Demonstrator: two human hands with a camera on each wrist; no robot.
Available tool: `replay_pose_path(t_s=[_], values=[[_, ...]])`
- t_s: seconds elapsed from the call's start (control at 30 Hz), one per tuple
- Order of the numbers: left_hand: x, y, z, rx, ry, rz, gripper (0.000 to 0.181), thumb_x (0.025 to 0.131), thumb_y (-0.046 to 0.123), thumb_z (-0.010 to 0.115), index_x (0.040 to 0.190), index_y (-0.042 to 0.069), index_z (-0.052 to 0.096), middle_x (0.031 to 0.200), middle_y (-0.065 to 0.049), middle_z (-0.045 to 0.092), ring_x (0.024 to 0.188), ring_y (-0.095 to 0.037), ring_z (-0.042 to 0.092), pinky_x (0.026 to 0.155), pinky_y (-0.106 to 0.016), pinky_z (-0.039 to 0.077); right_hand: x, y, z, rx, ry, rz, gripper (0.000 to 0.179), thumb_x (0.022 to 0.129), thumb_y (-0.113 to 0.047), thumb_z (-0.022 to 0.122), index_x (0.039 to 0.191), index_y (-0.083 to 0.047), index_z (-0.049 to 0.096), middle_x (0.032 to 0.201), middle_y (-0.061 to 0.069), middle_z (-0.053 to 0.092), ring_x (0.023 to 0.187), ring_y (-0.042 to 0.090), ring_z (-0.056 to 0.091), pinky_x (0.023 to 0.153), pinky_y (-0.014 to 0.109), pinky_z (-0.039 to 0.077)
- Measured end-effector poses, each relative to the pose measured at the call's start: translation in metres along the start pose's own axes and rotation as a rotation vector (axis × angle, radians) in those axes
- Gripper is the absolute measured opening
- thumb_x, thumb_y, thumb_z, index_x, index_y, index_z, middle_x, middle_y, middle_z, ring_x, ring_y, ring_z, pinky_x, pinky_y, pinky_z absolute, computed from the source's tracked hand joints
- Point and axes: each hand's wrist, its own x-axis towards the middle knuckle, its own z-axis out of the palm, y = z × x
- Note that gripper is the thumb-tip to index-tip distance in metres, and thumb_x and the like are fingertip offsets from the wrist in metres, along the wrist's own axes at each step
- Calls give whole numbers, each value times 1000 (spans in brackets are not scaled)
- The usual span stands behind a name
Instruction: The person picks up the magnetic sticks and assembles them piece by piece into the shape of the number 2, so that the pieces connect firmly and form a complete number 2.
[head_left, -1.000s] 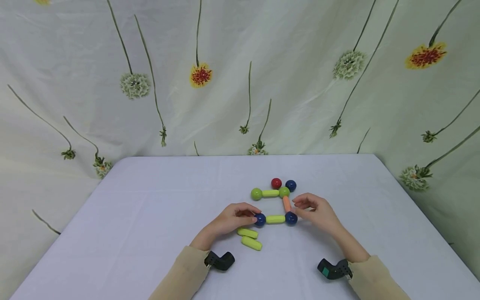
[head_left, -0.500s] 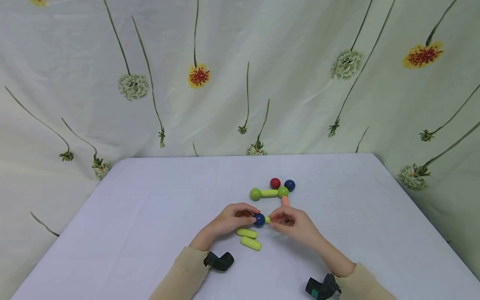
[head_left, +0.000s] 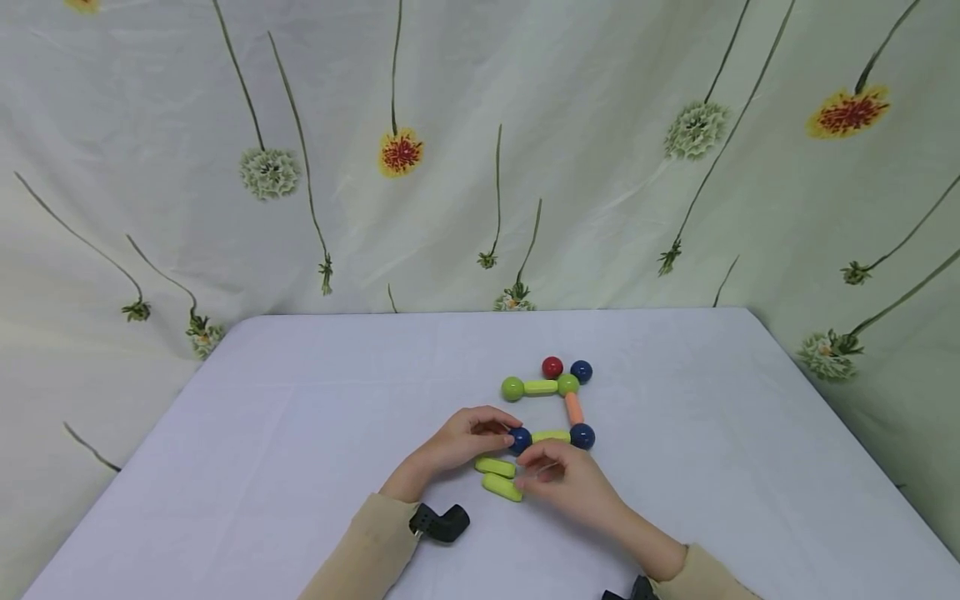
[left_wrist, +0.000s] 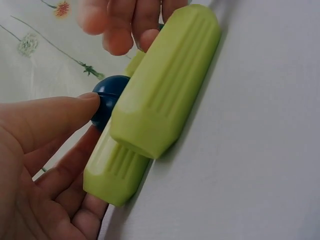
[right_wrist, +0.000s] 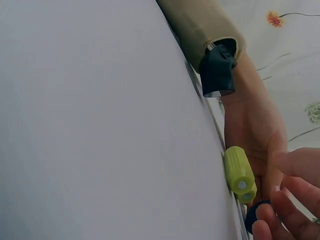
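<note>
My left hand [head_left: 457,439] pinches a blue ball [head_left: 521,440] between thumb and fingers. A yellow-green building rod [head_left: 551,436] joins that ball to another blue ball [head_left: 582,436]. From there an orange rod [head_left: 573,407] leads back to a green ball [head_left: 568,384]; another yellow-green rod [head_left: 541,387] links it to a second green ball [head_left: 513,388]. Two loose yellow-green rods [head_left: 495,466] lie before my left hand. My right hand [head_left: 573,483] hovers at the right end of the nearer loose rod [head_left: 502,487], fingers loosely bent and apart, with nothing visible between them.
A red ball [head_left: 552,367] and a loose blue ball [head_left: 581,372] sit behind the green balls. White cloth covers the table [head_left: 300,433]. A flower-print curtain [head_left: 585,167] hangs behind its far edge.
My right hand has left the right blue ball, passed over the front rod and come left and nearer to the loose rods. My left hand stays on its blue ball.
</note>
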Motion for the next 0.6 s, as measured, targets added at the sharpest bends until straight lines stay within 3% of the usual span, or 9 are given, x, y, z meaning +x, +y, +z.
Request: replay_pose_path(t_s=[0.2, 0.27, 0.4, 0.6], values=[[-1, 0, 0, 0, -5, 9, 25, 89, 6, 63, 112, 0, 65, 106, -14, 63, 94, -22, 59, 80, -25, 46, -3, 5, 8, -18, -13, -22, 25, 79, -23, 77, 98, -12, 67, 97, -1, 64, 87, 16, 60, 74, 25, 51], [2, -8, 0, 5, -1, 13, 24, 89, 8, 63, 112, 2, 66, 105, -11, 63, 93, -19, 59, 79, -25, 46, -3, 7, 10, -25, -12, -36, 24, 78, -22, 77, 98, -13, 67, 96, -2, 64, 86, 14, 61, 74, 25, 50], [3, -9, 1, 11, 3, 17, 24, 89, 8, 63, 112, 2, 66, 105, -11, 63, 93, -20, 59, 79, -25, 46, -4, 10, 11, -41, -7, -55, 22, 79, -20, 77, 98, -13, 67, 95, -4, 64, 84, 13, 61, 73, 24, 51], [-2, 4, 1, 13, -2, 6, 24, 89, 6, 62, 112, 0, 65, 106, -14, 63, 93, -21, 59, 79, -24, 46, -4, 10, 11, -77, -22, -43, 20, 80, -21, 76, 97, -14, 67, 93, -7, 65, 82, 10, 60, 72, 23, 50]])
